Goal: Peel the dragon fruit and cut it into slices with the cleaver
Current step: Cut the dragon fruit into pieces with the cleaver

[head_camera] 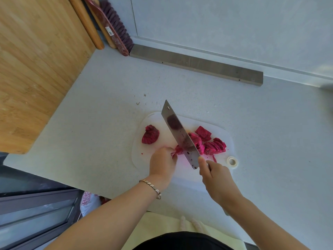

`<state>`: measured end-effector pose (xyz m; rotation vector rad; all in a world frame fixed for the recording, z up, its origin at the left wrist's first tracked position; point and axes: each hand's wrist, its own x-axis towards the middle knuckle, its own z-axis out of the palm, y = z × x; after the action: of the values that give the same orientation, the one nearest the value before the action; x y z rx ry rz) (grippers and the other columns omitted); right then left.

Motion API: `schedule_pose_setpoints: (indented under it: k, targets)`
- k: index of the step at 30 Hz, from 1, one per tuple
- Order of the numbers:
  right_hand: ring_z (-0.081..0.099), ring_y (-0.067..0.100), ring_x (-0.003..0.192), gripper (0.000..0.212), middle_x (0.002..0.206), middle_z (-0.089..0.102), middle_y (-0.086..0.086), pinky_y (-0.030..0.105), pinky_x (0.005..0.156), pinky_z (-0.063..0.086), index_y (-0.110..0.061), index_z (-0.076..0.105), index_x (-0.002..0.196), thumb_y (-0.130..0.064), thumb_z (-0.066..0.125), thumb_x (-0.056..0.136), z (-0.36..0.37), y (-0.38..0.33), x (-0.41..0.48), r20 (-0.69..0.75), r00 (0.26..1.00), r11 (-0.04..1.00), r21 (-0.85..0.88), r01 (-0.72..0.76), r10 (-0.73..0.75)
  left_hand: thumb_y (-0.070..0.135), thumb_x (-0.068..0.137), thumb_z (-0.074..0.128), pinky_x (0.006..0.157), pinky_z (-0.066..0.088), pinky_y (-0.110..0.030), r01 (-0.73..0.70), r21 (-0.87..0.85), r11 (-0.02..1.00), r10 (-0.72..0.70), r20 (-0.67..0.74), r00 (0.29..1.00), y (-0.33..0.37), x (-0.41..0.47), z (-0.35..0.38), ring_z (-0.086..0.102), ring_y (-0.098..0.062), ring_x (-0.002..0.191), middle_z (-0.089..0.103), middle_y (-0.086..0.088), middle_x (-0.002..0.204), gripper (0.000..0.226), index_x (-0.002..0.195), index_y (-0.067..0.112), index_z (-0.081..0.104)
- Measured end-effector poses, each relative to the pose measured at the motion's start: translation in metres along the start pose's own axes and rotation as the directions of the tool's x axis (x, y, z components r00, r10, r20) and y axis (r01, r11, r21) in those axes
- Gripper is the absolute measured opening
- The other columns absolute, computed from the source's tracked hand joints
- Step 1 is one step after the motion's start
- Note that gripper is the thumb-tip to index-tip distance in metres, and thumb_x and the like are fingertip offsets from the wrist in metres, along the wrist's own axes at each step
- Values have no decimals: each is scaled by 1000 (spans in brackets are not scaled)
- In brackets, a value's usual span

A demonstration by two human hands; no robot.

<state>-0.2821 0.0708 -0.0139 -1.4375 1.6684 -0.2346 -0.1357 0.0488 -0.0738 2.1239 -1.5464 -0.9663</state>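
Dragon fruit (178,150): pinched on cutting board (162,137) by left hand (163,164).
Cleaver (180,134): gripped by right hand (215,175), beside slices (214,147).

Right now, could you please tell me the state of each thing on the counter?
cleaver: held by right hand, blade down on fruit
dragon fruit piece: steadied by left hand, being cut
slices: cut, piled right of the blade
chunk: uncut, lying apart
cutting board: flat, juice-stained
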Motion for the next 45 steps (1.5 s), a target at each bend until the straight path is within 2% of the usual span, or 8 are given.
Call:
schedule_pose_setpoints:
  k: [4,11,16,21,30,34,37,45]
  targets:
    - [33,18,54,48,60,39,10,30,53,30,-6,45,67,-42,33,96,0,-4,-2,6,1000,1000,-14,18,-18,19,90,54,86,49,-29,0,76,997,3,-32,999,-5,-1,-1,61,-19,99,68,-2,108,24,108,14,69]
    - [36,18,54,50,59,42,8,31,56,32,-7,39,63,-42,31,98,11,2,8,8,1000,996,-88,8,-7,19,90,53,68,57,-38,23,75,997,-23,-5,1000,-1,-3,-2,64,-25,90,69,-3,101,21,98,17,73]
    - [25,14,50,51,53,29,1,30,52,23,-11,26,57,-41,32,98,23,5,13,-3,1000,994,-112,2,-2,17,91,50,63,57,-43,18,55,998,-20,36,999,1,-2,1,62,-30,89,67,-7,101,22,94,10,70]
    - [36,18,55,51,60,41,8,33,58,34,-8,37,62,-43,31,98,21,5,13,7,1000,995,-94,-13,14,18,92,51,61,56,-42,9,26,1000,-10,38,999,1,-1,2,63,-30,81,67,-9,94,22,92,9,71]
    - [36,20,51,56,55,41,6,29,54,34,3,49,69,-44,35,95,-20,-9,1,-82,997,999,47,4,0,18,93,51,92,43,-32,-1,111,994,-4,37,999,10,12,-2,58,-25,107,66,-10,112,27,115,8,63]
    - [39,21,52,57,58,44,9,33,57,39,0,48,66,-47,32,95,-34,-6,12,-174,985,1000,11,0,2,23,86,61,90,46,-33,-47,154,987,31,107,994,13,9,-2,52,-23,112,55,-7,118,42,125,13,50]
    - [42,21,53,65,61,47,11,32,55,38,12,52,76,-48,33,95,-40,3,17,-214,975,997,60,-41,53,33,80,68,90,45,-33,-58,156,986,40,118,992,15,8,-1,46,-23,117,43,-7,125,63,133,16,39]
    - [39,21,56,60,62,43,11,33,55,36,3,50,71,-49,33,94,-49,23,17,-247,961,987,131,-95,126,30,87,59,81,46,-34,-120,202,972,96,122,988,29,18,7,56,-29,98,47,-9,114,48,131,19,42]
